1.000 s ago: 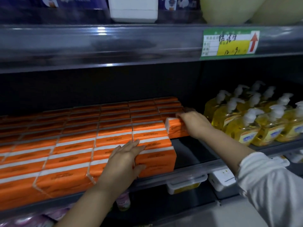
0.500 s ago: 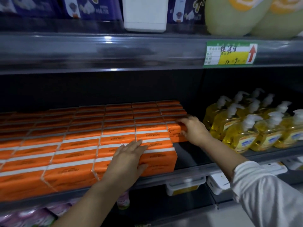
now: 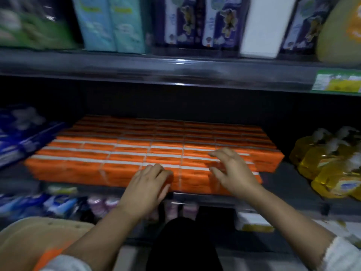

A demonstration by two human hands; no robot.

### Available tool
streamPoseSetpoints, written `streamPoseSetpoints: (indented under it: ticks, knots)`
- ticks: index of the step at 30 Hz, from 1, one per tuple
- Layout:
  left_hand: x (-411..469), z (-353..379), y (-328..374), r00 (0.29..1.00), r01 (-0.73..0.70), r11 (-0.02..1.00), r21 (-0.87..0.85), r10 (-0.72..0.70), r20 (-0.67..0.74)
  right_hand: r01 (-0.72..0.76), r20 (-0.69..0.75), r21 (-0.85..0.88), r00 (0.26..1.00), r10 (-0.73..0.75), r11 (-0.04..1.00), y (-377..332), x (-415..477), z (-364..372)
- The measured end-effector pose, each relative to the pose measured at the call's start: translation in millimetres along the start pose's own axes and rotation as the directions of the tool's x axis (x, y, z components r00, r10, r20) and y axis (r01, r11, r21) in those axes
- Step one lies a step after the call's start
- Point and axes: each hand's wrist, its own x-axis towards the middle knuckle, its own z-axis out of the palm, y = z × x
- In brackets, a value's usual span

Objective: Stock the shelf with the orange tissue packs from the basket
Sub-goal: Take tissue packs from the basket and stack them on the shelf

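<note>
Directly under left hand [image 3: 146, 185], tissue packs [image 3: 101, 163].

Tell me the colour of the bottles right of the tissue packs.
Yellow bottles, clearest in the head view.

Bare shelf [image 3: 283, 180] between tissue packs [image 3: 136, 151] and soap bottles [image 3: 332, 173]

Glossy plastic wrap on orange tissue packs [image 3: 121, 167]; upper shelf edge [image 3: 175, 71] smooth, shiny
</note>
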Motion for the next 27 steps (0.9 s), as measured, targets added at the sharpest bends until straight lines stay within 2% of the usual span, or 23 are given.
streamPoseSetpoints:
  ticks: [3, 6, 13, 17, 22, 25, 27]
  knots:
    - [-52.9, -16.8, -49.8, 0.979, 0.200, 0.978, 0.057, -0.201, 0.017, 0.106, 0.081, 0.054, 0.991, -0.110, 0.993, -51.9, 3.2, 37.1]
    - [-112.9, -41.1, -92.8, 0.929, 0.361, 0.928, 0.097, -0.366, 0.048, 0.198, 0.150, 0.107, 0.966, -0.212, 0.974, -107.5, 6.2, 75.8]
    - [-247.9, -76.9, -166.3, 0.763, 0.634, 0.762, 0.128, -0.644, 0.056, 0.319, 0.331, 0.221, 0.865, -0.378, 0.922, -215.8, 9.6, 171.4]
    - [-310.5, -78.5, -187.1, 0.665, 0.726, 0.668, 0.165, -0.743, 0.078, 0.335, 0.466, 0.227, 0.787, -0.404, 0.915, -253.4, 6.4, 231.0]
    - [-365.4, -63.6, -209.7, 0.554, 0.781, 0.589, 0.210, -0.807, 0.205, 0.332, 0.635, 0.203, 0.672, -0.382, 0.921, -271.5, 3.5, 298.8]
    - [-378.3, -52.7, -227.9, 0.504, 0.805, 0.559, 0.201, -0.821, 0.269, 0.359, 0.702, 0.176, 0.607, -0.373, 0.916, -279.7, 9.1, 332.8]
    - [-378.0, -47.1, -241.4, 0.500, 0.805, 0.561, 0.192, -0.816, 0.289, 0.368, 0.721, 0.171, 0.586, -0.370, 0.914, -285.9, 12.9, 353.1]
